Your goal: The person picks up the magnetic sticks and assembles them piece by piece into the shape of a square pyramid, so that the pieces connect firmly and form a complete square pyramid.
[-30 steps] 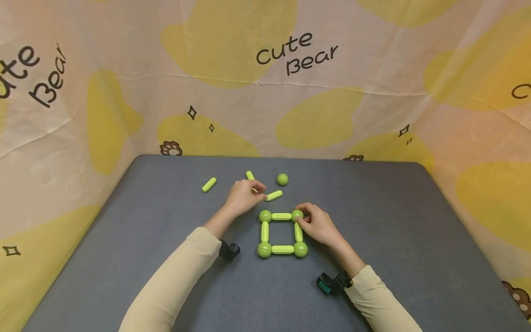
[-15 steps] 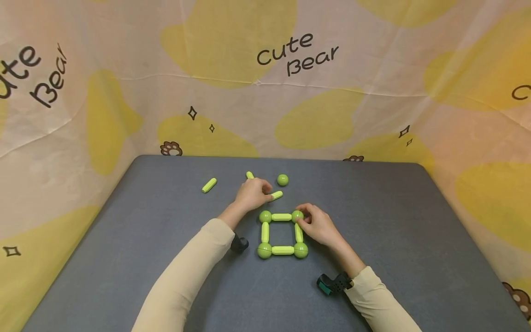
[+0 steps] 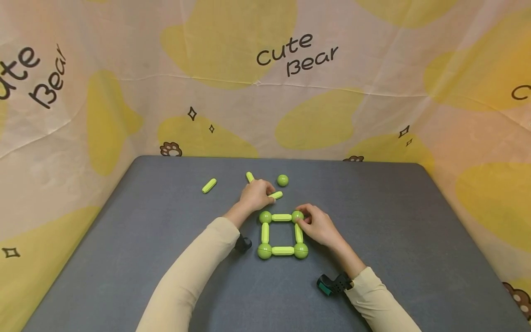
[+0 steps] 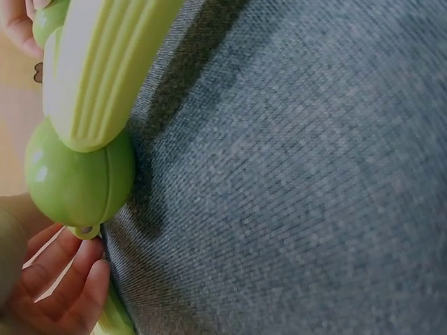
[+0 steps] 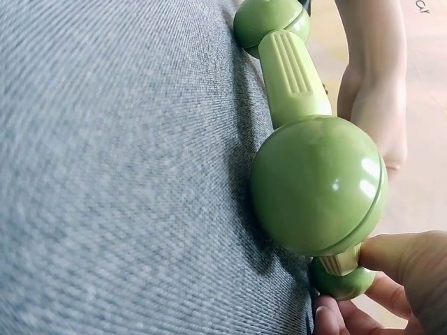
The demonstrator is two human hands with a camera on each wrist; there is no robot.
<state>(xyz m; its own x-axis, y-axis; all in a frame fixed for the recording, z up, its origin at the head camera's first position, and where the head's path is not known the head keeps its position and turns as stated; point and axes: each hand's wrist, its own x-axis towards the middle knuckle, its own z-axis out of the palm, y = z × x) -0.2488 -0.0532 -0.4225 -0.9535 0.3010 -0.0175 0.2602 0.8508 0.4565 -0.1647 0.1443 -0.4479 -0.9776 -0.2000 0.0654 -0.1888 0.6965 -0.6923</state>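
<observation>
A square of green balls and light-green ridged rods (image 3: 283,251) lies flat on the grey table. At its far right corner my right hand (image 3: 318,224) grips the green ball (image 3: 296,215) between thumb and fingers; the right wrist view shows this hand (image 5: 415,283) at the far ball (image 5: 342,280). Beyond the square, my left hand (image 3: 256,195) pinches the near-left end of a loose light-green rod (image 3: 277,195), which lies on the table. In the left wrist view, the fingers (image 4: 85,296) partly hide that rod (image 4: 115,317).
A loose green ball (image 3: 282,180) sits behind the left hand. Another rod (image 3: 250,176) is partly covered by that hand, and one more rod (image 3: 209,186) lies farther left. A printed cloth (image 3: 232,92) hangs around the table's (image 3: 394,221) back and sides.
My left hand has moved right along the table to the loose rod and now covers its near end. The right hand and the square have stayed in place.
</observation>
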